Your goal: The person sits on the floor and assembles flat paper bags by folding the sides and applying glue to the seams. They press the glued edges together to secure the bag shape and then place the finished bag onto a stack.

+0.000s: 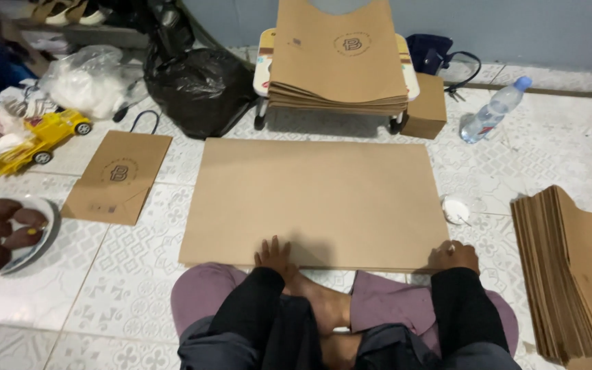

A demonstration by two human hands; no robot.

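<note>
A large flat brown cardboard sheet lies on the tiled floor in front of my crossed legs. My left hand rests flat on its near edge, fingers spread. At the near right corner of the sheet sits my right hand, fingers curled against the edge. Both arms wear black sleeves.
A stack of brown paper bags sits on a small low table behind the sheet. Another stack lies at right. A finished bag with handle, a toy truck, a plate of brown food, a black plastic bag, a water bottle and a small white lid surround it.
</note>
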